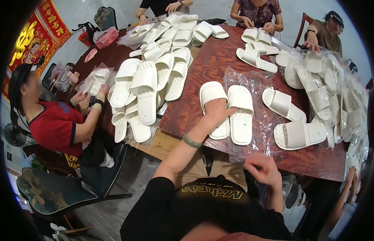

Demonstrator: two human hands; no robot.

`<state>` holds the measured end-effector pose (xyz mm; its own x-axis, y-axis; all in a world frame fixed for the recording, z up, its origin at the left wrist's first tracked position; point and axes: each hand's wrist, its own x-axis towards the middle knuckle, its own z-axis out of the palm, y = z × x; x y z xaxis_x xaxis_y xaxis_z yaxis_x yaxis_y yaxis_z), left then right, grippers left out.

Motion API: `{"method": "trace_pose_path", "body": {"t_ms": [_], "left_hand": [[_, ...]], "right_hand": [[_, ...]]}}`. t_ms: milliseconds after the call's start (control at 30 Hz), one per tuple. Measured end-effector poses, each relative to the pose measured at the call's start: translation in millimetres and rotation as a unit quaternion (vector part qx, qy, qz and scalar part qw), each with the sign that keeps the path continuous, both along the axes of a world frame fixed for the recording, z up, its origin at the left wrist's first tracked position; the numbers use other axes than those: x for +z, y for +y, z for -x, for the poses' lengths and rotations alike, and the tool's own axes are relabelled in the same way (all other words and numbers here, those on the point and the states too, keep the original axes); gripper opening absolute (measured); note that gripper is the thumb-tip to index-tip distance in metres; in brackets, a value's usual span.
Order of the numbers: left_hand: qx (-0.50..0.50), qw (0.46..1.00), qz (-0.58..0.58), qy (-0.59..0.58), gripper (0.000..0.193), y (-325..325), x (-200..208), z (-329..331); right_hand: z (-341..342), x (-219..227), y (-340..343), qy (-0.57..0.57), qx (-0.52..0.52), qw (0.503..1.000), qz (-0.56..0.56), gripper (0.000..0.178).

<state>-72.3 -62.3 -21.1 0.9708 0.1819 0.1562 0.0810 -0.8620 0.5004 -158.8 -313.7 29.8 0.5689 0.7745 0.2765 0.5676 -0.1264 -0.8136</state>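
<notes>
Black-shirted wearer at the near edge. Right hand [262,168]: raised by the edge of the surface [311,162], fingers loosely curled and part way open; blurred, nothing seen in them. Left hand [215,113]: fingers tucked under the strap of the left slipper [213,93], tips hidden, so grip cannot be told; thumb spread out to the right slipper [241,114]. Reading: fingers inside and thumb across probably steady both at once. Green bangle [193,140] on left wrist.

Both white slippers lie side by side, soles down, toes away from the wearer; presumably so set to sit as a matched pair.

Containers: clear bag [261,132] spread flat, seemingly beneath the right slipper and out past it; cannot tell if anything is inside. To its right, two loose slippers [301,134] cross at an angle, with another two just beyond.

Left of the pair, unbagged heap [143,80], overlapping, likely piled for easy reach. Right, bagged heap [319,96]: slippers visible through clear film, stacked loosely.

Farther left, a co-worker [58,124] holds a second clear bag [87,84] with a white slipper at it. Far side: other workers' hands at slippers; pink bag [105,38], contents unreadable.
</notes>
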Motion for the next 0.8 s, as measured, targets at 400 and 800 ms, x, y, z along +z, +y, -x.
{"method": "trace_pose_path", "body": {"t_ms": [400, 800], "left_hand": [[-0.080, 0.995, -0.050, 0.019, 0.032, -4.0, -7.1, -17.1], [-0.018, 0.988, 0.101, -0.118, 0.031, 20.1, -10.4, -8.3]], "right_hand": [[38.7, -55.8, -50.5, 0.143, -0.315, 0.936, -0.071, 0.017], [-9.4, -22.9, -52.5, -0.120, -0.168, 0.977, 0.053, 0.009]]}}
